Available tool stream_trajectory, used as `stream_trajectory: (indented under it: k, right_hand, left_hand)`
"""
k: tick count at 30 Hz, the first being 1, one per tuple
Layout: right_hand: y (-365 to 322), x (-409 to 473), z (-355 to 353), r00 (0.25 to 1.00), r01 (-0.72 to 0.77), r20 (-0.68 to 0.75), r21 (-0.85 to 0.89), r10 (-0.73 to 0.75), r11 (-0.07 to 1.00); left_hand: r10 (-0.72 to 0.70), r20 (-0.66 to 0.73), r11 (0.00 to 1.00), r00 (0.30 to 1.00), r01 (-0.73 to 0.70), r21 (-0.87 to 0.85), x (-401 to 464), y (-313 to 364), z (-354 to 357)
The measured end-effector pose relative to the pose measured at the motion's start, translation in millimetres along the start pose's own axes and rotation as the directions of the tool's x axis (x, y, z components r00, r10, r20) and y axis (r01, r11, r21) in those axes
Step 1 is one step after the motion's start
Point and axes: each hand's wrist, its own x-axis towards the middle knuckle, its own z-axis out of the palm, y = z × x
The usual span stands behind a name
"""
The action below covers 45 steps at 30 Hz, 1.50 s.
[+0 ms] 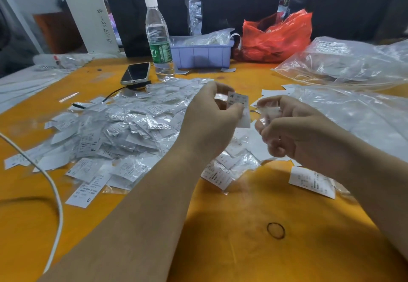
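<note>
The label (237, 100) is held above the middle of the tabletop (242, 255), pinched at its lower edge in the grip of the left hand (209, 116). The thumb and the curled fingers are clamped on it, so most of the slip stands free above the fingertips. It is a small white paper rectangle, held nearly upright, with a bold letter at its top left corner and rows of fine grey print too small to read.

Just beside it, to the right, the right hand (293, 129) has its grip closed on a small clear bag (268, 111). The bag is crumpled and glossy between the curled fingers, and its mouth faces the label. The two are close, but whether they touch cannot be told.

Below and to the left of both hands spreads a pile of bagged labels (123, 122), white slips in shiny sleeves, some marked XL or S. A few loose slips (311, 182) lie under the right forearm.

The tabletop is orange. A black rubber band (275, 230) lies near the front, and a white cable (55, 193) curves along the left side. Farther back are a phone (135, 73), a water bottle (159, 38) with a green label, a lilac tray (202, 55), a red plastic bag (276, 36) and large clear bags (344, 61). Dark cloth hangs behind.
</note>
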Motion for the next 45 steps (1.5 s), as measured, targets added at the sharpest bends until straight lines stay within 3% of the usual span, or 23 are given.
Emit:
stream_trajectory:
  k: [3,7,12,20,24,31,39,45]
  right_hand:
    - [-0.7,-0.4,-0.1,0.999,-0.034,0.033,0.114,0.030,0.993]
    - [-0.4,-4.3,3.8,0.996,-0.018,0.086,0.103,0.009,0.995]
    - [0.2,-4.0,3.5,0.999,-0.008,0.040,0.030,0.007,1.000]
    - [1.6,-4.8,2.3,0.995,0.001,0.097,-0.011,0.000,1.000]
    - [0.4,-3.6,-2.1,0.996,0.001,0.087,-0.015,0.000,1.000]
    - [-0.8,1.6,-7.3,0.992,0.034,-0.118,-0.031,-0.037,0.999]
    - [0.6,3.8,-9.3,0.987,0.073,-0.140,-0.025,-0.076,0.997]
    - [1.1,2.5,-8.5,0.994,0.082,-0.065,-0.122,-0.091,0.989]
  left_hand:
    - [0.115,0.002,0.992,0.993,-0.115,0.053,-1.0,-2.0,0.6]
    - [0.165,0.067,0.975,0.984,-0.173,0.139,-2.5,0.4,3.7]
    - [0.120,0.128,0.979,0.984,-0.139,0.149,-3.3,3.3,3.8]
    - [0.073,0.251,0.982,0.965,-0.114,0.153,-6.1,2.7,3.4]
    - [0.038,0.223,0.989,0.974,-0.069,0.132,-3.5,2.0,1.4]
    - [-0.042,0.205,0.997,0.978,0.030,0.064,0.6,0.0,0.8]
    - [-0.072,0.207,0.997,0.976,0.067,0.034,1.2,0.3,-0.1]
    - [-0.069,0.202,0.997,0.977,0.061,0.044,1.3,-0.7,0.4]
